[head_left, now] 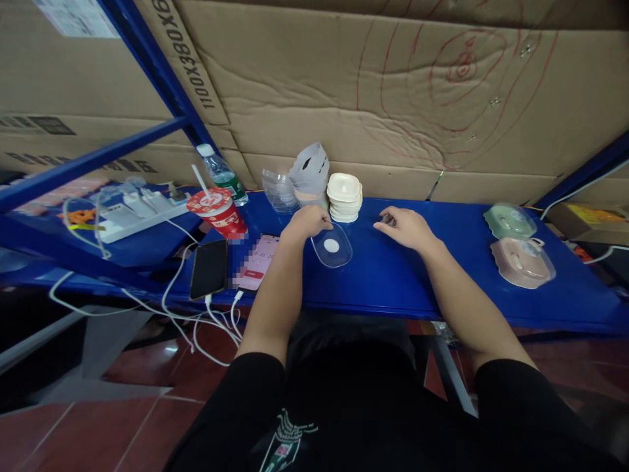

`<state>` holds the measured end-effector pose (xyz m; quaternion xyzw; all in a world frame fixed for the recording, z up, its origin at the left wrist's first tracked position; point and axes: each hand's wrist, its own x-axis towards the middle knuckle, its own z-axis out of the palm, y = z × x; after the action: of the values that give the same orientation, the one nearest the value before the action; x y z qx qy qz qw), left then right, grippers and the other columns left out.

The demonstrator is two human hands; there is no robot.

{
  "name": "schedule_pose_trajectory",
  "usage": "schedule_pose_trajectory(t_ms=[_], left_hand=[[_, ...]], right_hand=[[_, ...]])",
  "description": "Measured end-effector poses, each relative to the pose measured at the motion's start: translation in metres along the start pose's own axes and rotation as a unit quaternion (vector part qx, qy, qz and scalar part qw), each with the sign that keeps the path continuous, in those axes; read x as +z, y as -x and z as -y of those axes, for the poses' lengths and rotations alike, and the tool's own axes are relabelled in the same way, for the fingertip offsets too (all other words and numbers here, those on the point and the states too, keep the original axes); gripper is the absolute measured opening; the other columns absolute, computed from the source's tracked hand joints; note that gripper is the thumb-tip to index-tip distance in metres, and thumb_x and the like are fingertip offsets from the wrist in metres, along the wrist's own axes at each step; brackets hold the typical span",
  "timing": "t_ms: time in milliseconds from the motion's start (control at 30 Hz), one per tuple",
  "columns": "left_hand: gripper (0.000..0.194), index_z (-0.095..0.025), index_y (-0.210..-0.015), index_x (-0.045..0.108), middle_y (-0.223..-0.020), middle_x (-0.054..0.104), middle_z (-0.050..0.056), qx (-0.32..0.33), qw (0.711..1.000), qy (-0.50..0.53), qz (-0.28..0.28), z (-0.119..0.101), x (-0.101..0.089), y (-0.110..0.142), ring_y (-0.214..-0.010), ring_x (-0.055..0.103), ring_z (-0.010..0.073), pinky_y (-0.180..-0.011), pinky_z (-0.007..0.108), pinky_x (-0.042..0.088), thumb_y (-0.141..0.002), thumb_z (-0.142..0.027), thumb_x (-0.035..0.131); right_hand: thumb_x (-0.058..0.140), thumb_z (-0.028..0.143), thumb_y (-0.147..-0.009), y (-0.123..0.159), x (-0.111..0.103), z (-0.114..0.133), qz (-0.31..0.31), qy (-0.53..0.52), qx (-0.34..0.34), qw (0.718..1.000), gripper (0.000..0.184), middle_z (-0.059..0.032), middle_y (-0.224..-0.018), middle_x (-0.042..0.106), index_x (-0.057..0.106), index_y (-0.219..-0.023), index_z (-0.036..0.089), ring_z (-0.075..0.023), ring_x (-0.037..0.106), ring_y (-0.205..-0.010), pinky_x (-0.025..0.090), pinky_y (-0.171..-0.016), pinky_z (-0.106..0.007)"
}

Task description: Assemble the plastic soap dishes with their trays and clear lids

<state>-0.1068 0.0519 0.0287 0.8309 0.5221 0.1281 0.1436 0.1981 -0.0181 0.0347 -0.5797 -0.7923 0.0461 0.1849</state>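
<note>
My left hand (310,221) has its fingers pinched at the upper edge of a clear plastic lid (339,256). The lid bears a round white sticker (331,246) and is over the blue table. To the right, my right hand (403,228) hovers near the tabletop, its fingers loosely curled, thumb apart, with nothing visible in it. Behind my hands stands a stack of cream-coloured square containers (344,188). Just left of it are grey card sleeves (310,172) and a stack of clear lids (279,190).
On the right lie a green lidded box (508,221) and a pink lidded box (523,261). At left are a red drink cup (223,216) with a straw, a bottle (223,176), a dark phone (209,269), a lit phone (259,262) and a power strip (142,215) with cables. Cardboard (295,72) backs the table.
</note>
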Motion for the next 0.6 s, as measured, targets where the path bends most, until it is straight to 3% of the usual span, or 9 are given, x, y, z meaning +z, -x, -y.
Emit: schedule_pose_trajectory(t_ms=[133, 300, 600], left_hand=[[0.027, -0.025, -0.116, 0.083, -0.115, 0.082, 0.006, -0.036, 0.998, -0.044, 0.012, 0.001, -0.003, 0.003, -0.109, 0.073, 0.0264, -0.089, 0.034, 0.051, -0.089, -0.024, 0.079], [0.028, -0.024, -0.121, 0.080, -0.123, 0.080, 0.008, -0.035, 0.996, -0.073, -0.043, -0.017, -0.002, 0.006, -0.116, 0.070, 0.0281, -0.094, 0.036, 0.052, -0.093, -0.027, 0.073], [0.039, -0.019, -0.118, 0.078, -0.100, 0.081, 0.010, 0.002, 0.999, 0.018, -0.031, -0.033, 0.007, 0.004, -0.100, 0.073, 0.0279, -0.088, 0.037, 0.053, -0.095, -0.050, 0.073]], right_hand=[[0.068, 0.071, -0.089, 0.001, -0.002, -0.024, 0.037, 0.107, 0.064, 0.991, 0.069, -0.0172, -0.144, 0.068, 0.067, -0.140, 0.025, -0.0450, 0.060, -0.132, 0.050, -0.104, -0.058], [0.078, 0.066, -0.081, 0.000, 0.002, -0.039, 0.092, 0.124, 0.119, 0.981, 0.078, -0.0187, -0.156, 0.058, 0.064, -0.146, 0.026, -0.0476, 0.059, -0.133, 0.052, -0.104, -0.061], [0.077, 0.069, -0.082, -0.005, 0.012, -0.018, 0.037, -0.014, 0.079, 0.996, 0.086, -0.0189, -0.154, 0.061, 0.060, -0.152, 0.022, -0.0431, 0.058, -0.140, 0.049, -0.114, -0.058]])
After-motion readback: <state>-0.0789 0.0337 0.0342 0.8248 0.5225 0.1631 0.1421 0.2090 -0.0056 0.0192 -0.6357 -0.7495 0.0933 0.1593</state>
